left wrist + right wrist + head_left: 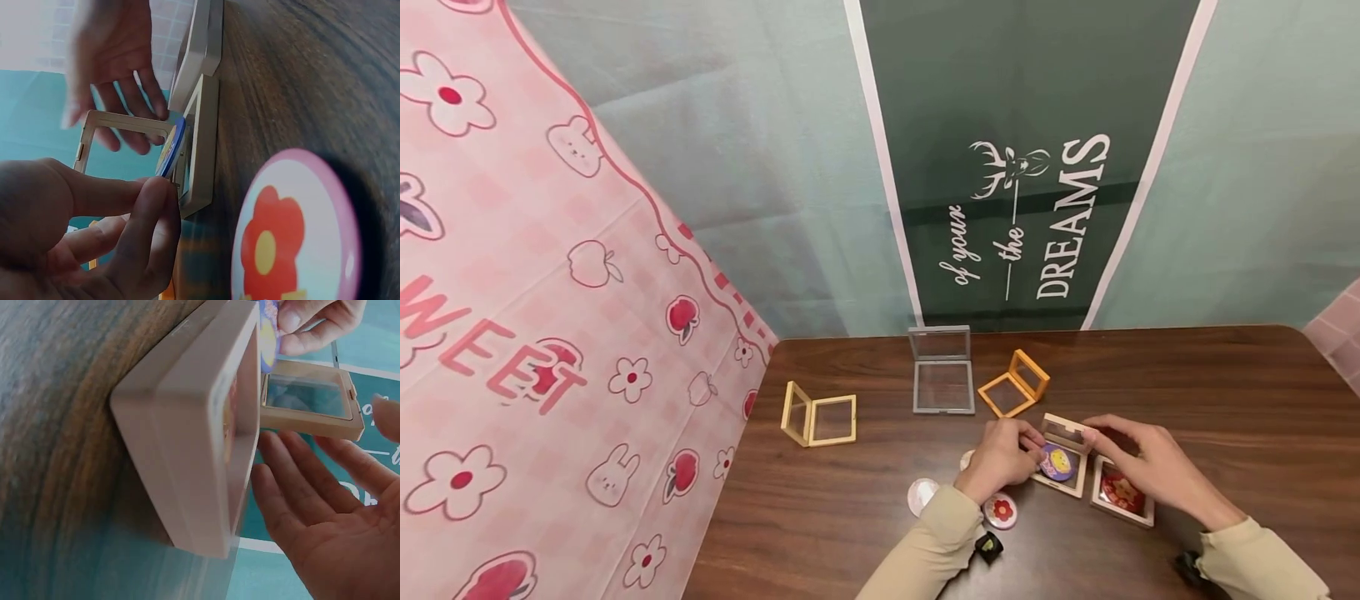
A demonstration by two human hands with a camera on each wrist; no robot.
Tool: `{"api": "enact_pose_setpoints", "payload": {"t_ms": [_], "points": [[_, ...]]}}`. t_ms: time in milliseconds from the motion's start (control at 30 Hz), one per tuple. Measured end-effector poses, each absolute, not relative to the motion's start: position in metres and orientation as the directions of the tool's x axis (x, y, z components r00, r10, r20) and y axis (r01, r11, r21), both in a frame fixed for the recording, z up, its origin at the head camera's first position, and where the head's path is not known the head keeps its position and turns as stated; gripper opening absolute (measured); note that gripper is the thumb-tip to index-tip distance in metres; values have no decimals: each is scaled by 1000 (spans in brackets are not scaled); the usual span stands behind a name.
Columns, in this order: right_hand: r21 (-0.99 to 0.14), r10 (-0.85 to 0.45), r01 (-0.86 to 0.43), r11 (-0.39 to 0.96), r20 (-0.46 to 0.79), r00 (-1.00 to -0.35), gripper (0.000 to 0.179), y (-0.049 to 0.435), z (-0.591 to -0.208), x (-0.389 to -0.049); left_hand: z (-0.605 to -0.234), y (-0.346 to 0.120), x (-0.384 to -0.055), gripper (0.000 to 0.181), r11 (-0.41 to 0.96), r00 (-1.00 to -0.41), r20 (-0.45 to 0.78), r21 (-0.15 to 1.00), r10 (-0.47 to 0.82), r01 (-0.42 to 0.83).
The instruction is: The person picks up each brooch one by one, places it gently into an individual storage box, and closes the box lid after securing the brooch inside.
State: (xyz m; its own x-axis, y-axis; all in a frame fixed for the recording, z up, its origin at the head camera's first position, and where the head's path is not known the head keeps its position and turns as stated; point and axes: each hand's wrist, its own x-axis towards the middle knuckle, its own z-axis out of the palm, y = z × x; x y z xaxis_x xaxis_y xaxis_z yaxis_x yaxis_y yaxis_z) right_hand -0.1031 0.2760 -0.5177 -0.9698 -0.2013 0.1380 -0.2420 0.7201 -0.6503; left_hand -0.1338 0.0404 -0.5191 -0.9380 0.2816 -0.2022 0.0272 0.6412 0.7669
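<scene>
My left hand (pixel 1002 457) pinches a round purple button badge (pixel 1057 463) with a yellow character by its edge. In the left wrist view the badge (pixel 172 148) stands tilted over the base of an open beige display frame (pixel 203 150). The frame's lid (pixel 306 403) is raised at the far side. My right hand (pixel 1157 467) is beside that lid, its fingers loosely extended behind it and the thumb apart. Close under the right hand lies a closed beige frame (pixel 1122 516) holding a red badge (pixel 1123 493).
By my left wrist lie a red-flower badge (pixel 1001 510), a pale pink badge (pixel 922 497) and a partly hidden badge (pixel 966 459). Farther back stand open frames: yellow (pixel 810 421), grey (pixel 973 387) and orange (pixel 1037 392). A fabric backdrop (pixel 775 167) hangs behind the wooden table (pixel 820 517).
</scene>
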Motion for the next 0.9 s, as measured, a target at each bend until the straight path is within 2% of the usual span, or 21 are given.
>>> {"api": "enact_pose_setpoints", "payload": {"t_ms": [267,533,900], "points": [[-648,-194,-295,702,224,-955,18,275,-516,-102,-521,43,-133,8,621,-941,-202,784,272,11],[-643,-183,-290,709,228,-956,16,274,-517,-100,-521,44,-132,13,672,-945,-219,740,242,1],[-633,-191,-312,709,255,-948,14,272,-516,-101,-516,42,-132,15,675,-943,-229,738,240,-7]]}}
